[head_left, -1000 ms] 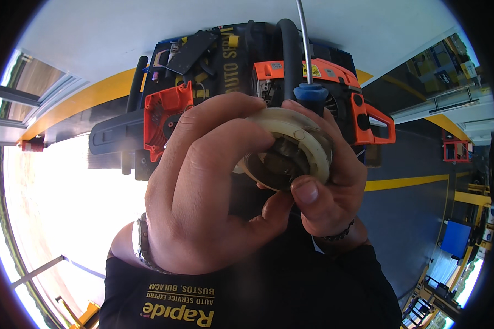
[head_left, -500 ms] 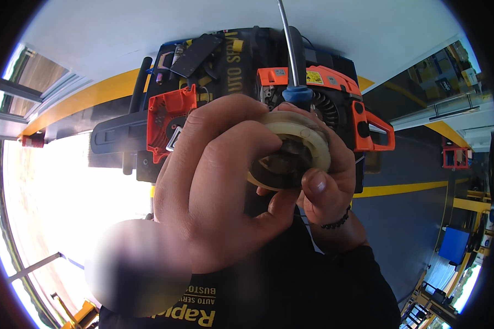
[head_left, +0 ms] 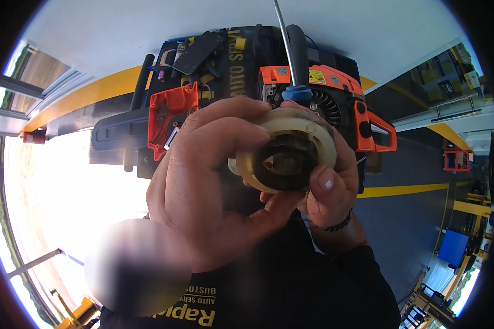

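Close in front of me, both hands hold a cream plastic recoil starter pulley (head_left: 306, 129), its round face tilted up. A dark coiled spring (head_left: 266, 174) lies inside its rim. My left hand (head_left: 195, 170) curls around the left side, fingertips at the upper rim and thumb below. My right hand (head_left: 337, 192) grips the right side, its thumb pressed at the lower right rim. A screwdriver (head_left: 295, 94) with a blue handle sticks up behind the pulley, apparently kept in the right hand; the fingers around its handle are hidden.
On the bench behind lies an orange chainsaw (head_left: 339, 81) with its black fan exposed. An orange starter cover (head_left: 160, 118) and a dark bar cover (head_left: 115, 131) are to the left. A flat black tray-like piece (head_left: 198, 53) and small tools lie at the back left.
My left fingers have drawn back left from the pulley's middle toward its rim, so more of the coiled spring shows. The pulley has shifted slightly. The right hand keeps its grip.
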The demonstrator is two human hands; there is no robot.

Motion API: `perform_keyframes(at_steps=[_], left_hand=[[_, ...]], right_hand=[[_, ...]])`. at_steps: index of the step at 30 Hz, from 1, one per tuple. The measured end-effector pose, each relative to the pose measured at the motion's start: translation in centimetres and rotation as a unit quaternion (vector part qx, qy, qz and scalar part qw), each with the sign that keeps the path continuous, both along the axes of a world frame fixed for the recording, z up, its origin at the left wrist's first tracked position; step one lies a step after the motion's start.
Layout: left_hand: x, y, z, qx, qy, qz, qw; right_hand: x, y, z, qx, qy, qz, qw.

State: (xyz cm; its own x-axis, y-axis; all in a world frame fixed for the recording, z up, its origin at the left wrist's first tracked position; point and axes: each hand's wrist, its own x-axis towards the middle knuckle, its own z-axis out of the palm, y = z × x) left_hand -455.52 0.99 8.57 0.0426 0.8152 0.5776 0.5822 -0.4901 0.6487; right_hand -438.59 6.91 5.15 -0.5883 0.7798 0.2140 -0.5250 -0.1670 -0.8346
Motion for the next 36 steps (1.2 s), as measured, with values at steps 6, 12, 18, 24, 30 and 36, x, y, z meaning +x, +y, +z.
perform_keyframes(at_steps=[6,12,18,24,30,36], left_hand=[[0.0,-0.5,-0.1,0.0,-0.02,-0.013,1.0],[0.0,-0.7,-0.3,0.014,-0.033,-0.034,0.999],[0.2,-1.2,-0.5,0.008,-0.057,-0.039,0.998],[-0.1,-1.3,-0.8,0.002,-0.046,-0.048,0.998],[0.1,-1.5,-0.9,-0.014,-0.062,-0.044,0.997],[0.1,-1.5,-0.8,-0.035,-0.075,-0.041,0.996]], right_hand=[[-0.1,-0.1,-0.5,-0.015,0.05,0.031,0.998],[0.1,-0.6,0.1,0.017,0.002,-0.003,1.0],[0.0,-2.1,0.9,0.043,-0.076,-0.075,0.993],[-0.1,-2.0,1.0,0.18,-0.142,-0.131,0.964],[0.2,-0.6,0.0,0.411,-0.195,-0.168,0.874],[-0.4,-1.7,0.3,0.255,-0.155,-0.161,0.941]])
